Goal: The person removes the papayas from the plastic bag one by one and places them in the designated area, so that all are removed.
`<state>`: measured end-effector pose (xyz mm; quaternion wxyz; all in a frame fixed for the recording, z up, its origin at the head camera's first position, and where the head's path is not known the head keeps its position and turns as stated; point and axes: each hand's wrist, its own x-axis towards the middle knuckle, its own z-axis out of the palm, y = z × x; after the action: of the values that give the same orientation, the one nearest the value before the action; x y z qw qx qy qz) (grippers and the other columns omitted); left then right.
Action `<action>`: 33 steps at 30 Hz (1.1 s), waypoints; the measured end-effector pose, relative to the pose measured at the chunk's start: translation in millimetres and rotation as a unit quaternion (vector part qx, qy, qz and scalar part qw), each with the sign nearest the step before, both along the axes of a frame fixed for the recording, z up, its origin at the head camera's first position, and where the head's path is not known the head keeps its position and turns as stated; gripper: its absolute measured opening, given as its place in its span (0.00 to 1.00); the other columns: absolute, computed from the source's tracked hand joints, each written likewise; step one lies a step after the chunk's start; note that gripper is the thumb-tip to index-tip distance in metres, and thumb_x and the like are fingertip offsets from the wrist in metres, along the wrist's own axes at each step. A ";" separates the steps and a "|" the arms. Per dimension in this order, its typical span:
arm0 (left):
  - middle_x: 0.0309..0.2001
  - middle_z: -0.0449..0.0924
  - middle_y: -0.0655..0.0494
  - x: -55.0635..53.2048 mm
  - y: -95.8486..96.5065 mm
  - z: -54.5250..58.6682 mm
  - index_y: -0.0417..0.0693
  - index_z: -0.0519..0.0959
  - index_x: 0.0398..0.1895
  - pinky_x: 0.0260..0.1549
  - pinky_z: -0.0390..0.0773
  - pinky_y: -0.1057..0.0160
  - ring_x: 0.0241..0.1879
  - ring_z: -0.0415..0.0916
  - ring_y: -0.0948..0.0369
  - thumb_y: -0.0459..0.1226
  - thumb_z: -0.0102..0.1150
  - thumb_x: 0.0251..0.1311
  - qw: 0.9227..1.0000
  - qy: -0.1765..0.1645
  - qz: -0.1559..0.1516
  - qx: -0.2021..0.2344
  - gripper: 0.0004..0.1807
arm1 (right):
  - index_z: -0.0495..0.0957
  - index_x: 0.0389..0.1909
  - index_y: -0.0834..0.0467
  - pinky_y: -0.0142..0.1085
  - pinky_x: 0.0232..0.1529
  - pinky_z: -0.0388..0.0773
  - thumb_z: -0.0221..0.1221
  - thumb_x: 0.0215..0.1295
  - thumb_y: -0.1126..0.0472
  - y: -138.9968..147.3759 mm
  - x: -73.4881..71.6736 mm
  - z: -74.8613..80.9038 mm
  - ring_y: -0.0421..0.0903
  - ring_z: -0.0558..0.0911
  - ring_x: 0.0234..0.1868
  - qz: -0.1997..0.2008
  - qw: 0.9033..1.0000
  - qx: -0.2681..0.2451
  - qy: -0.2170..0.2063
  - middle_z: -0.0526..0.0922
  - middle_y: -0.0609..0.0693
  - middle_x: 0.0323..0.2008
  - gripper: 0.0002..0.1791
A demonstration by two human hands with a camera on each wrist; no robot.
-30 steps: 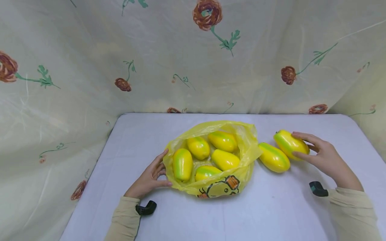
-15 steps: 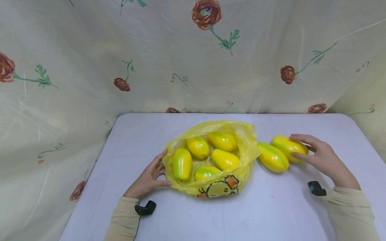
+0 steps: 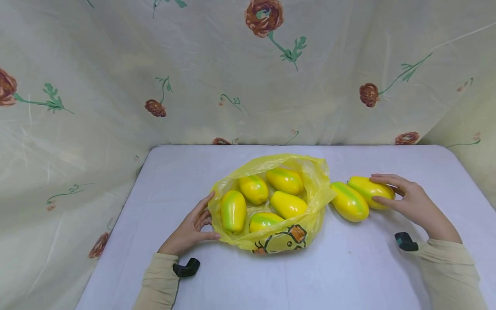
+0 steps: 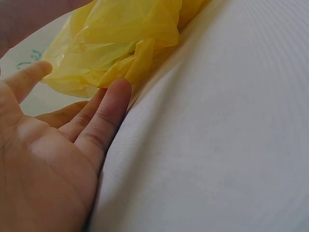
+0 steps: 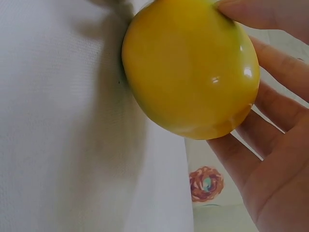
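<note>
A yellow plastic bag (image 3: pixel 253 249) stands wide open on the table, with several glossy yellow-green papayas inside, one of them a papaya (image 3: pixel 233 212) at its left side. My left hand (image 3: pixel 191 228) rests its spread fingertips and thumb against the bag's left side; in the left wrist view the fingers are nearly straight beside the crumpled plastic (image 4: pixel 128 29). To the bag's right lies a papaya (image 3: pixel 350 201). Right beside it, my right hand (image 3: pixel 412 202) holds another papaya (image 3: pixel 368 189) between thumb and fingers. That papaya (image 5: pixel 188 67) fills much of the right wrist view, its far end hidden.
A white cloth covers the table (image 3: pixel 286 280). Behind and at the sides hangs a flower-patterned curtain (image 3: pixel 201 64). Black wrist devices sit on both sleeves. The bag's front bears a printed cartoon face.
My right hand has lowered its papaya and turned it slightly, so it now lies alongside the loose one. The left hand and the bag have stayed in place.
</note>
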<state>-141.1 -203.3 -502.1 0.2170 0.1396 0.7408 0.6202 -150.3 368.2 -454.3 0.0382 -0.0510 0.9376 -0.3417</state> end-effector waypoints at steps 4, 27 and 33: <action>0.77 0.65 0.50 -0.3 -0.5 -1.0 0.78 0.47 0.82 0.59 0.78 0.69 0.59 0.76 0.53 0.35 0.79 0.54 1.000 0.000 0.000 0.001 0.62 | 0.74 0.70 0.58 0.15 0.67 0.61 0.67 0.69 0.49 0.3 0.8 0.0 0.68 0.65 0.71 0.003 1.000 -0.006 -0.001 0.69 0.65 0.73 0.33; 0.77 0.64 0.49 -0.2 0.0 0.6 0.77 0.48 0.83 0.58 0.78 0.69 0.59 0.75 0.52 0.35 0.79 0.54 1.000 0.001 0.003 -0.002 0.62 | 0.73 0.72 0.55 0.04 0.51 0.55 0.70 0.66 0.49 3.2 0.4 -3.4 0.22 0.64 0.62 0.002 1.000 -0.013 0.012 0.72 0.64 0.71 0.35; 0.77 0.64 0.50 -0.8 0.4 0.2 0.78 0.48 0.82 0.58 0.78 0.69 0.60 0.75 0.51 0.35 0.79 0.53 1.000 0.002 0.003 -0.005 0.62 | 0.73 0.72 0.54 0.04 0.50 0.55 0.70 0.66 0.48 3.8 1.0 -3.0 0.16 0.62 0.58 -0.006 1.000 -0.011 0.018 0.73 0.64 0.70 0.36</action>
<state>-141.9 -202.9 -501.9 0.2144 0.1373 0.7445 0.6171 -149.4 372.0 -457.2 0.0192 -0.0523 0.9346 -0.3514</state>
